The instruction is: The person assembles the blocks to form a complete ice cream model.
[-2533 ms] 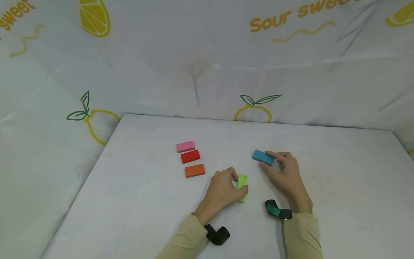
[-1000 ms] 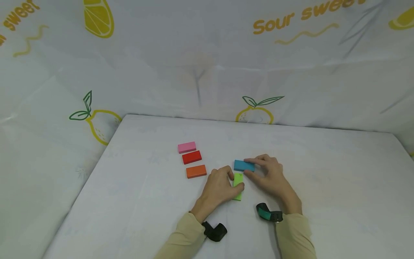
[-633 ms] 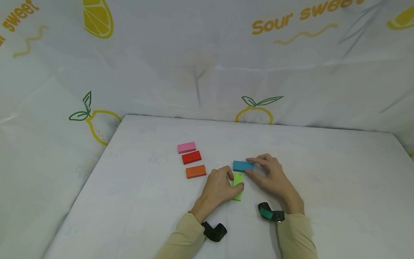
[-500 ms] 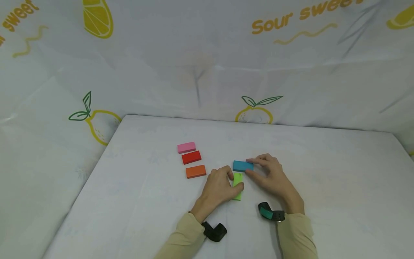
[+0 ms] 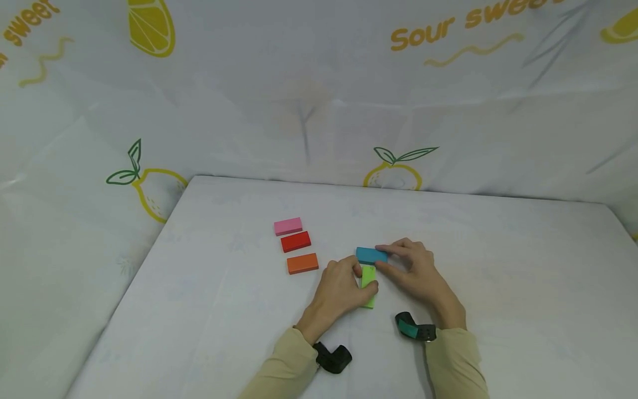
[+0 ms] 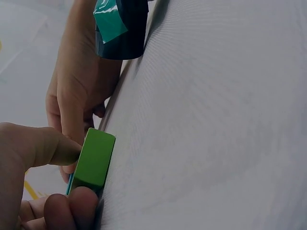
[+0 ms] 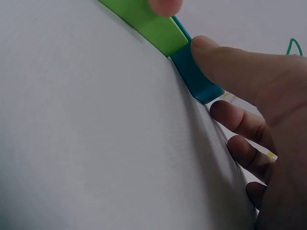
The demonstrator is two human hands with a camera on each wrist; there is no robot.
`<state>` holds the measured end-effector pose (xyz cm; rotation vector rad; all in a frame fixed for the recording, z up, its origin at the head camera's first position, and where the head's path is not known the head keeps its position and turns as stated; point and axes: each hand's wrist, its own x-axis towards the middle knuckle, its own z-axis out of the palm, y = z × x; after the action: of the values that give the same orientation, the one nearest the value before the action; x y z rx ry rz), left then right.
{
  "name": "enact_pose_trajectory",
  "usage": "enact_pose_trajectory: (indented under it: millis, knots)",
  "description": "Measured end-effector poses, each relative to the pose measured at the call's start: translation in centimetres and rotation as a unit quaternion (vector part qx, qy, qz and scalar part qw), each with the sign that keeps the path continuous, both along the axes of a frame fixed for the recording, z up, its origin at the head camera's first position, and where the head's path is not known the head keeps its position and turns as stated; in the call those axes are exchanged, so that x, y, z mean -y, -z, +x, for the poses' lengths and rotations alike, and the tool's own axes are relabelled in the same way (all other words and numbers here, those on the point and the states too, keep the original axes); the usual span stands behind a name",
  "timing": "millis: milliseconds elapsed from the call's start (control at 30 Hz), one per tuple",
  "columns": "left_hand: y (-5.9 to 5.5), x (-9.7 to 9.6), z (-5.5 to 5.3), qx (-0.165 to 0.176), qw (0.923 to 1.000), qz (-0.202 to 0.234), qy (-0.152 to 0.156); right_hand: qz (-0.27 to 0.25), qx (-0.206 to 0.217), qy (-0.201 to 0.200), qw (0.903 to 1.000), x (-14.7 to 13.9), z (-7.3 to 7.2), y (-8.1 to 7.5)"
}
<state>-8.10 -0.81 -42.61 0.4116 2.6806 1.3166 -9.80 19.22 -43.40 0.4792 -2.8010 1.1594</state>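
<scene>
Alignment seems in hand: left grip (image 5: 335,293) pinches the green block (image 5: 368,275), right grip (image 5: 422,276) the blue block (image 5: 366,254) across its end, short of the counter's far edge (image 5: 279,183); next calls for careful squaring.

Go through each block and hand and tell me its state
Pink block: lying flat, unheld
Red block: lying flat, unheld
Orange block: lying flat, unheld
Green block: held, end toward the person
Blue block: held, crosswise beyond green's far end
Left hand: pinching the green block
Right hand: pinching the blue block
</scene>
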Motion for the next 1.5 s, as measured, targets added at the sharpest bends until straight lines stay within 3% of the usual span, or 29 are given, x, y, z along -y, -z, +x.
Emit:
enact_pose_trajectory:
  millis: [200, 467, 1500]
  knots:
    - [0.00, -0.02, 0.02, 0.005, 1.0000, 0.004, 0.000, -0.009, -0.017, -0.011, 0.9998, 0.14, 0.03, -0.07]
    - [0.05, -0.02, 0.01, 0.001, 1.0000, 0.002, -0.004, -0.004, 0.012, -0.012, 0.9998, 0.02, -0.01, 0.02]
    - [-0.16, 0.11, -0.01, 0.009, 0.9999, -0.006, 0.009, 0.003, 0.022, -0.021, 0.9995, -0.20, 0.01, 0.09]
